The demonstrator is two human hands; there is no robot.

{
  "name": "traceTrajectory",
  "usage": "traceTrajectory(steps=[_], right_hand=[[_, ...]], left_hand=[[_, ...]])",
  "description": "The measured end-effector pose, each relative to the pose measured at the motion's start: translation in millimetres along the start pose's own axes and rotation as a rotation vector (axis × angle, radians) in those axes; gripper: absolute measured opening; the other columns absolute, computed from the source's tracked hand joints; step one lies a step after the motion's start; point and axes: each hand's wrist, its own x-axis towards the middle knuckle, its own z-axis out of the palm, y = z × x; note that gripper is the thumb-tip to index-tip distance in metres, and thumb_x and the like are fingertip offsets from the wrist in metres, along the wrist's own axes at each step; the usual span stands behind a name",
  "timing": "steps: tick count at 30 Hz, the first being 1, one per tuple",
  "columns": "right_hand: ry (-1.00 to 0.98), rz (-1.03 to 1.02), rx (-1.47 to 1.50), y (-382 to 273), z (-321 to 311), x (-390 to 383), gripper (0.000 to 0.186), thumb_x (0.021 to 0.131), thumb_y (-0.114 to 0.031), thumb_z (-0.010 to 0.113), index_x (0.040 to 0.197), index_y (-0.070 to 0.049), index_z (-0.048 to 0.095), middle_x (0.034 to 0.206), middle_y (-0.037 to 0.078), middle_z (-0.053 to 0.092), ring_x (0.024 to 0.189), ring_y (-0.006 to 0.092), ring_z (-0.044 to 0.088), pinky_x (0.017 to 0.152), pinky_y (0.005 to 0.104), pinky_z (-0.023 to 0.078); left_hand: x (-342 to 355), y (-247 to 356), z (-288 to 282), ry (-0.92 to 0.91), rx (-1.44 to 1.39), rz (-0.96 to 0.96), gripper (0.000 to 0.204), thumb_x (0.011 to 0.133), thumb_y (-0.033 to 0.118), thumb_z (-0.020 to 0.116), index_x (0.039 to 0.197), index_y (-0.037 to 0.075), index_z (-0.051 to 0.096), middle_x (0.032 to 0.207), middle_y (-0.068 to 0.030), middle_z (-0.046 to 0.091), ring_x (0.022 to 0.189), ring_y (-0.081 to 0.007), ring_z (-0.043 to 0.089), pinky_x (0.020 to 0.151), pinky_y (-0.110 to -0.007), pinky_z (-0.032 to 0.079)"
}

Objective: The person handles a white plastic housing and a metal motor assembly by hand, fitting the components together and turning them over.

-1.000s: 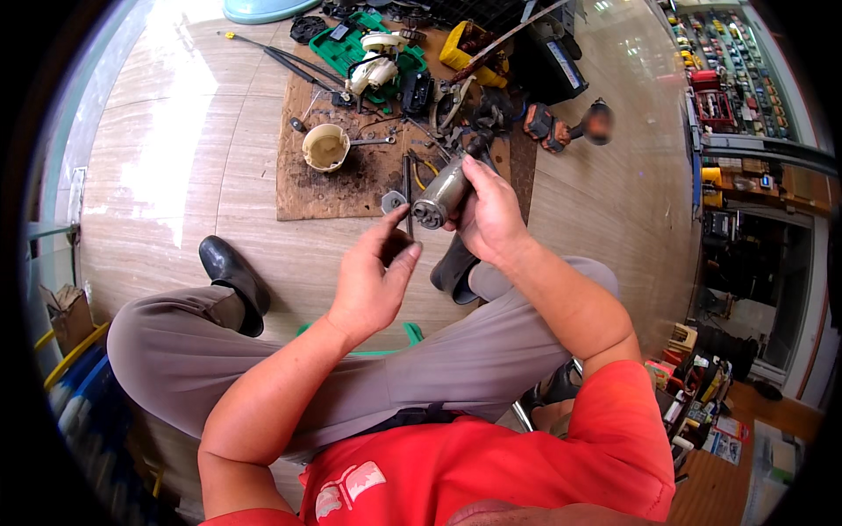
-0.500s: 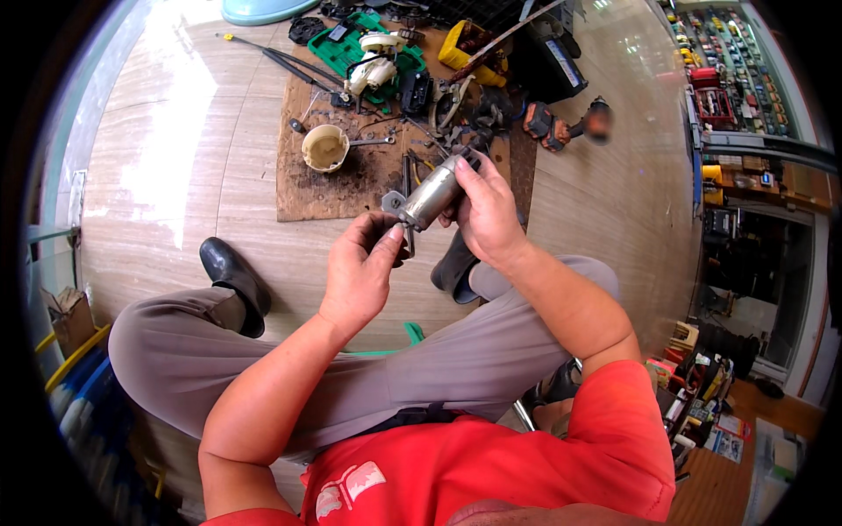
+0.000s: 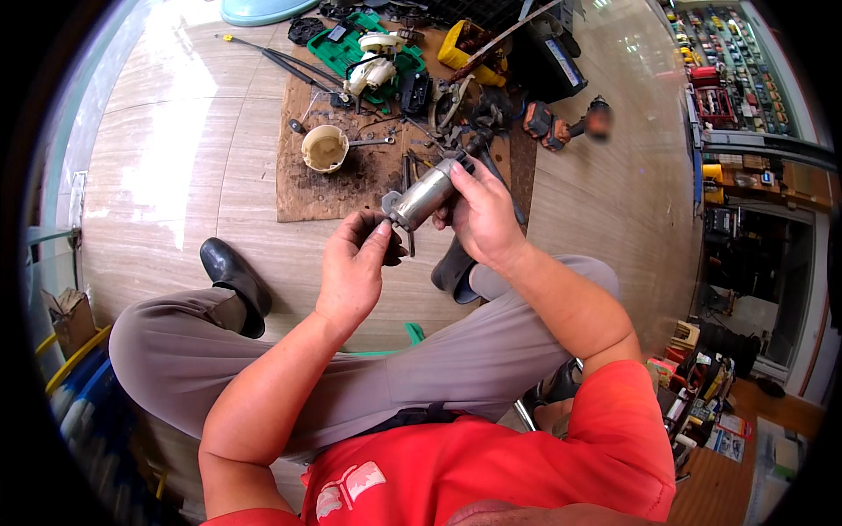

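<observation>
A silver metal cylinder (image 3: pixel 423 195), tilted diagonally, is held in front of me. My right hand (image 3: pixel 481 219) grips its upper body, thumb along the top and fingers curled beneath. At the lower end, my left hand (image 3: pixel 351 267) pinches with thumb and fingertips around a small fitting, whose detail is too small to make out. Behind the cylinder, a stained cardboard sheet (image 3: pixel 307 200) bears a beige cup (image 3: pixel 325 145), a wrench (image 3: pixel 373 141) and several dark tools and parts.
Farther back lie an open green case (image 3: pixel 330 44), a yellow container (image 3: pixel 465 53) and a black box (image 3: pixel 548 74). An orange-black power drill (image 3: pixel 553 127) lies at the right. Cluttered shelves (image 3: pixel 732 79) line the right side; my boots and bent legs frame the floor.
My left hand has risen to the cylinder's lower end and closed around it. The cylinder has turned, its end face now angled away from view, and shifted slightly left.
</observation>
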Motion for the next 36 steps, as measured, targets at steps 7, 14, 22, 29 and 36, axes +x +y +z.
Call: traceTrajectory(steps=[7,14,22,29,36], right_hand=[[0.101,0.283,0.174,8,-5,2,0.026,0.101,-0.035,0.049,0.096,-0.010,0.053,0.080,0.008,0.058,0.061,0.0186,0.050,0.054,0.0360,0.041],[0.150,0.381,0.185,6,3,-2,0.035,0.101,-0.041,0.047,0.088,-0.011,0.058,0.075,0.006,0.060,0.062,0.0186,0.049,0.055,0.0358,0.040],[0.072,0.464,0.179,11,-1,-2,0.039,0.101,-0.044,0.044,0.090,-0.012,0.063,0.074,0.002,0.062,0.060,0.0163,0.049,0.054,0.0348,0.040],[0.040,0.533,0.150,21,-1,-5,0.041,0.101,-0.051,0.041,0.089,-0.016,0.060,0.076,0.000,0.062,0.062,0.0158,0.051,0.054,0.0322,0.038],[0.055,0.548,0.121,24,2,-6,0.039,0.098,-0.054,0.046,0.091,-0.019,0.061,0.074,-0.001,0.058,0.059,0.0159,0.048,0.055,0.0342,0.039]], left_hand=[[-3,4,3,-0.050,0.053,0.063,0.013,0.099,0.010,0.056,0.106,-0.001,0.056,0.086,-0.0068,0.064,0.076,-0.0139,0.064,0.071,-0.027,0.053],[-6,5,6,-0.033,0.086,0.156,0.017,0.094,0.004,0.061,0.109,-0.002,0.057,0.095,-0.0061,0.063,0.083,-0.0127,0.062,0.076,-0.027,0.052],[-9,7,11,-0.033,0.124,0.198,0.024,0.091,0.001,0.066,0.112,0.000,0.056,0.088,-0.0012,0.061,0.079,-0.0079,0.056,0.071,-0.023,0.048],[-9,3,10,-0.011,0.125,0.185,0.027,0.090,0.002,0.068,0.114,0.001,0.057,0.088,-0.0010,0.061,0.081,-0.0079,0.056,0.073,-0.023,0.048],[-8,1,6,-0.054,0.178,0.169,0.032,0.091,0.000,0.065,0.121,0.001,0.056,0.097,-0.0034,0.061,0.086,-0.0112,0.060,0.078,-0.025,0.051]])
